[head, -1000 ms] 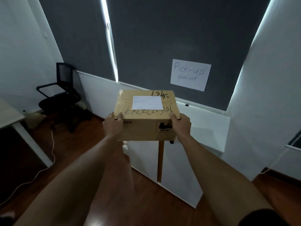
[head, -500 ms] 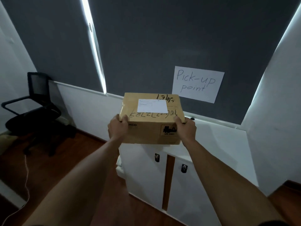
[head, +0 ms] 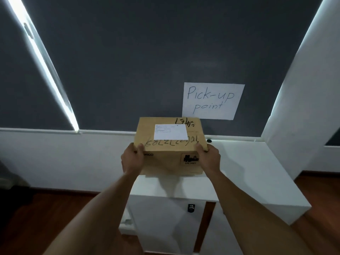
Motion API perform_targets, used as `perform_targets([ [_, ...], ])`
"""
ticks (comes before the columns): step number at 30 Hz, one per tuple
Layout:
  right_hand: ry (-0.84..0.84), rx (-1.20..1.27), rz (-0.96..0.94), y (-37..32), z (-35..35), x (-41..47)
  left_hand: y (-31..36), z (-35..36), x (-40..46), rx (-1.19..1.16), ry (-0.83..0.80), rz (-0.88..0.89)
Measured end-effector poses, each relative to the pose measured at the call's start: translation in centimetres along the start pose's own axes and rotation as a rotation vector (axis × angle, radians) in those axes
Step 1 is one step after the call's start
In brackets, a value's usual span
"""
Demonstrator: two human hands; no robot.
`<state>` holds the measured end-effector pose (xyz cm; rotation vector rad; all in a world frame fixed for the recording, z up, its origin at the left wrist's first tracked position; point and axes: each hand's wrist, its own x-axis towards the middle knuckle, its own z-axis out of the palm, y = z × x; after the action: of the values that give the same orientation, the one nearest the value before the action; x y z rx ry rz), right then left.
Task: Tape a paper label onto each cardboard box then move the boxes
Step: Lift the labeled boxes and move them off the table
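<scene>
Head view. The fingers (head: 140, 146) of the left hand (head: 132, 159) curl over the near top edge of the cardboard box (head: 171, 155) at its left corner; those of the right hand (head: 209, 159) do the same at the right corner, with both palms pressed against the box's sides. The box is thus clamped between two hands and held in front of the person, its underside at or just above the front part of the white cabinet (head: 257, 181); whether it touches cannot be told. A white paper label (head: 170, 131) lies flat on the top face among handwritten marks. On the dark blind behind hangs a sign (head: 211, 101) reading "Pick-up point".

Handling, as a judgement: the walls look stiff and keep their shape under the squeeze, and the level carry suggests a moderate load. Smooth cardboard may slip under side pressure alone, so the corners and top edge, or the underside, are the sound places to hold. The printed hazard mark on the front face advises a gentle set-down.
</scene>
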<state>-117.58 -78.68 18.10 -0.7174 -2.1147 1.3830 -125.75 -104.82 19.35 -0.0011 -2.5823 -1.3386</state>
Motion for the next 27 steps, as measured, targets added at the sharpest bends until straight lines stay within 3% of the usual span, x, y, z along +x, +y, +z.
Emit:
perform_targets([
  [16, 0.030, -0.066, 0.048, 2.2, 5.5, 2.2, -5.5, 3.3, 5.7, -0.057, -0.086, 0.035],
  [27, 0.109, -0.106, 0.038, 2.5, 6.9, 3.3, -5.7, 4.1, 7.5, -0.116, -0.104, 0.043],
])
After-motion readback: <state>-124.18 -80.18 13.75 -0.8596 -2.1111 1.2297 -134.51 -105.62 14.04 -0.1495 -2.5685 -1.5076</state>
